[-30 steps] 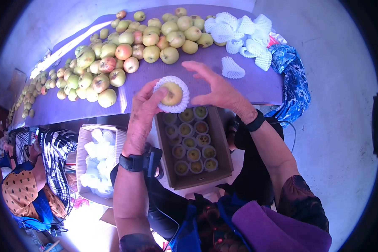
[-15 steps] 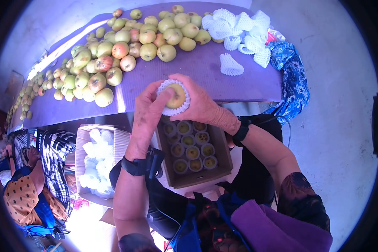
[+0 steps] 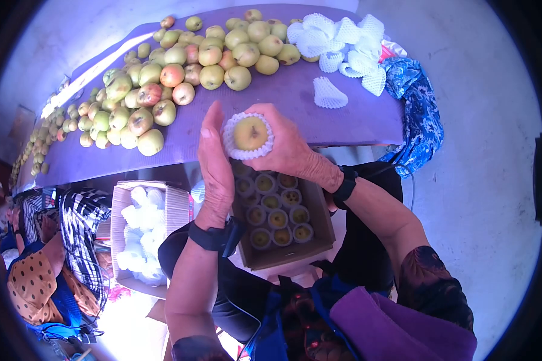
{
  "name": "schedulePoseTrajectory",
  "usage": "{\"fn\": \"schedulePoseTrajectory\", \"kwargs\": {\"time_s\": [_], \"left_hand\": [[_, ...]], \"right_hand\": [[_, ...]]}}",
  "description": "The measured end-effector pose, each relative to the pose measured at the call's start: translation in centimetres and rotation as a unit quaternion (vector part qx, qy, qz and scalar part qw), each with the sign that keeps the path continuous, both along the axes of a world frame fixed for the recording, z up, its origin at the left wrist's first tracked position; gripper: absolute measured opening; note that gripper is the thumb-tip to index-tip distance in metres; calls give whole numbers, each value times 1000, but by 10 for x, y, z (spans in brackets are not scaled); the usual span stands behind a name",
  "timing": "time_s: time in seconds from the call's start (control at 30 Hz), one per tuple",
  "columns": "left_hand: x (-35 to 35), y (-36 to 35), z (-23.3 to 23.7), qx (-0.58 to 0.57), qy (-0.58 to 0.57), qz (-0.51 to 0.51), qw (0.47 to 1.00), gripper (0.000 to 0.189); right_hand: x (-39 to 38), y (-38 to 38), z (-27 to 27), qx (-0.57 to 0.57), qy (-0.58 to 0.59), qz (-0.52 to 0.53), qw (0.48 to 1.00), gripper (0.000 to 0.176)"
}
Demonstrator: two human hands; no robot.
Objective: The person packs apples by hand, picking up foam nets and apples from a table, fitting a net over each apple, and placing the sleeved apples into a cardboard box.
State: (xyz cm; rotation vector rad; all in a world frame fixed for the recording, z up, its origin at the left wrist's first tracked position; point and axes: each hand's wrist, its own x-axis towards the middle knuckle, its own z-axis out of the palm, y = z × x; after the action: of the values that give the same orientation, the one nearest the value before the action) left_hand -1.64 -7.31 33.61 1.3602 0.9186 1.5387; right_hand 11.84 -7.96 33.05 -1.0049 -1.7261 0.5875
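A yellow-green apple (image 3: 250,133) sits inside a white foam net sleeve (image 3: 230,139), its stem end facing up. My right hand (image 3: 283,141) is wrapped round its right side. On the left side, my left hand (image 3: 215,159) stands upright with straight fingers, its palm facing the sleeve; whether it touches is hard to tell. Below the hands, a cardboard box (image 3: 326,224) holds several sleeved apples in rows, the upper part hidden by my right hand.
Many loose apples (image 3: 172,75) cover the left and back of the purple-covered table (image 3: 271,99). Foam sleeves (image 3: 330,93) lie at its right, beside blue patterned cloth (image 3: 414,108). A carton (image 3: 120,240) of sleeves stands lower left, near a person in polka-dot clothing (image 3: 33,278).
My left hand has let go of the apple; its fingers have straightened and its thumb has left the top. My right hand still holds the sleeved apple, and the view has shifted slightly.
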Motion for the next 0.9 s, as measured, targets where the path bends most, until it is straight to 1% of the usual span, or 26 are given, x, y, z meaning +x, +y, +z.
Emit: {"fn": "schedulePoseTrajectory", "kwargs": {"time_s": [0.07, 0.1, 0.2, 0.23, 0.27, 0.3, 0.33, 0.37, 0.4, 0.47, 0.5, 0.53, 0.6, 0.63, 0.7, 0.73, 0.77, 0.8, 0.83, 0.87, 0.9], "left_hand": [[-9, 11, -14, 4, 22, -86, 996, 73], [-7, 10, -14, 3, 23, -88, 996, 73], [1, 5, -10, 12, 37, -81, 996, 68], [4, 5, -7, 22, 35, -49, 998, 65], [7, 4, -4, 30, 34, -18, 999, 63], [9, 4, -2, 22, 34, -20, 999, 63], [12, 4, 0, 20, 31, -5, 999, 62], [14, 4, 1, 17, 30, 11, 999, 61], [16, 3, 3, 1, 32, 8, 999, 61], [18, 6, 5, 16, 14, -24, 999, 48], [20, 9, 3, 1, -26, -53, 998, 49], [21, 12, 1, -2, -25, -52, 998, 49], [22, 18, -2, 43, 20, -83, 995, 67], [22, 21, -2, 39, 21, -83, 996, 67], [21, 23, 3, -31, -102, -170, 980, 75], [19, 21, 8, -34, -100, -170, 980, 75], [18, 19, 14, -101, -190, -181, 960, 78], [17, 18, 17, -166, -278, -188, 927, 81], [14, 19, 15, -211, -294, -217, 906, 78], [14, 17, 14, -212, -294, -216, 907, 78], [14, 16, 13, -256, -293, -242, 889, 73]], "right_hand": [[0, -1, 0, 11, -6, 4, 1000, 70], [0, -1, 1, 23, -13, 11, 1000, 70], [-2, -3, 5, 12, -7, -6, 1000, 69], [-3, -1, 4, 9, -8, -6, 1000, 69], [-4, 2, 2, 47, -1, 5, 999, 69], [-4, 4, -1, 81, 7, 15, 997, 69], [-3, 5, -2, 68, 8, 12, 998, 69], [-2, 7, -1, 91, -5, 7, 996, 69], [0, 8, -1, 113, -17, 2, 994, 69], [4, 8, -5, 95, -18, -3, 995, 69], [6, 9, -5, 87, -25, -15, 996, 70], [8, 9, -4, 82, -34, -26, 996, 70], [11, 10, -2, 89, -35, -24, 995, 70], [13, 10, -1, 98, -36, -23, 994, 71], [16, 10, 2, 82, -29, -34, 996, 71], [18, 11, 4, 71, -22, -44, 996, 71], [20, 12, 5, 79, -12, -38, 996, 72], [20, 10, 6, 77, -10, -38, 996, 72], [20, 9, 8, 80, 0, -32, 996, 71], [20, 8, 9, 82, 10, -24, 996, 71], [19, 9, 8, 81, 10, -24, 996, 71]]}}
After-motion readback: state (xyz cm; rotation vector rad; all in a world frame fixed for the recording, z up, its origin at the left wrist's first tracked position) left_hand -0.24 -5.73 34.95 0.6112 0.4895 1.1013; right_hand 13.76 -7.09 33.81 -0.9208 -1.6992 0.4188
